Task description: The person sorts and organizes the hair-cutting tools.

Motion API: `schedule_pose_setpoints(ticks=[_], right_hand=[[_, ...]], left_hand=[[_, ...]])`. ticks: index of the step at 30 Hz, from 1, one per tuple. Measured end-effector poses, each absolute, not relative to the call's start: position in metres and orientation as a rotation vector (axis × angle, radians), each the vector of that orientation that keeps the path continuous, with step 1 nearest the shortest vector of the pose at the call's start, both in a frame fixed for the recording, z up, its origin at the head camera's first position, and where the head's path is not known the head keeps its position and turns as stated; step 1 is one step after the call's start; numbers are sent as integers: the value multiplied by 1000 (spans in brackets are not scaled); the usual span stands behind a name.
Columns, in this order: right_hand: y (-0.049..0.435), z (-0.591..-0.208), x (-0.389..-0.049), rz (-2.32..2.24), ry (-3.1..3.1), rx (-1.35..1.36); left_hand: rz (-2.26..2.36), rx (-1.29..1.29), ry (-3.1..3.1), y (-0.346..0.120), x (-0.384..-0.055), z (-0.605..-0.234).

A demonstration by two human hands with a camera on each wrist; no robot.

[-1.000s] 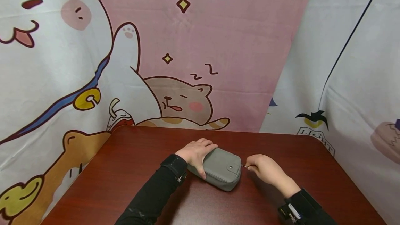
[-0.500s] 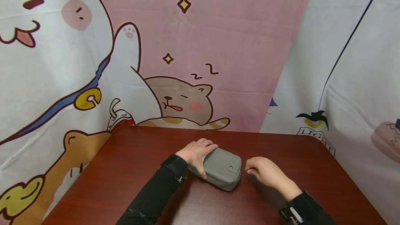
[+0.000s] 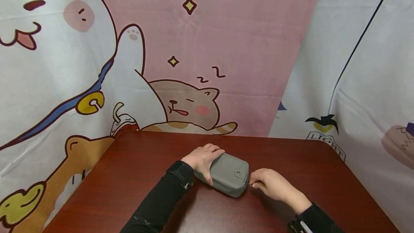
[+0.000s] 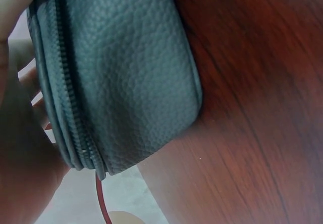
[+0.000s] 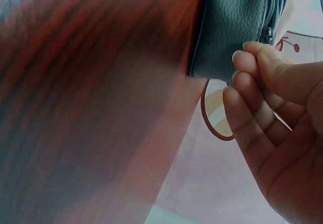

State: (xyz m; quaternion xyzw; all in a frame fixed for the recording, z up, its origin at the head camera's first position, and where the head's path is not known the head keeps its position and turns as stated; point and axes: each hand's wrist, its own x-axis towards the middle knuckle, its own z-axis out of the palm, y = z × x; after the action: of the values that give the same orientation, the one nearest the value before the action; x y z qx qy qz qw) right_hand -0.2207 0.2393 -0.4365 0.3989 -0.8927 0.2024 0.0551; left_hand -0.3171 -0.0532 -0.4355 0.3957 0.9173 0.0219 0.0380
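Note:
A grey-green zip pouch (image 3: pixel 229 172) of grained leather, with a snap tab on top, lies on the table. My left hand (image 3: pixel 203 161) grips its left end, thumb on the near side and fingers over the far side. In the left wrist view the zipper teeth (image 4: pixel 68 82) run along the pouch's edge and appear closed there. At the right end, the thumb and index finger of my right hand (image 3: pixel 273 184) pinch the small zipper pull (image 3: pixel 249 183). The right wrist view shows the dark slider (image 5: pixel 267 35) by those fingertips, with the other fingers loosely bent.
The pouch rests on a reddish-brown wooden table (image 3: pixel 145 175). Behind it hangs a pink and white cartoon cloth (image 3: pixel 252 46). Dark bands with small devices sit on both wrists.
My right hand has moved toward me and slightly left along the pouch's right end, with the zipper pull in its fingers. My left hand and the pouch have stayed practically still.

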Motion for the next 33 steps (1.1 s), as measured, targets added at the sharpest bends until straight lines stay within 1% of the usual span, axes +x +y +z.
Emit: schedule_pose_setpoints(ticks=[11,33], right_hand=[[235,-440,-213,676,-2673,1265],[230,-440,-210,735,-2655,1342]], left_hand=[[45,1202,2826,-54,-317,-437],[79,1201,2831,-54,-316,-438]])
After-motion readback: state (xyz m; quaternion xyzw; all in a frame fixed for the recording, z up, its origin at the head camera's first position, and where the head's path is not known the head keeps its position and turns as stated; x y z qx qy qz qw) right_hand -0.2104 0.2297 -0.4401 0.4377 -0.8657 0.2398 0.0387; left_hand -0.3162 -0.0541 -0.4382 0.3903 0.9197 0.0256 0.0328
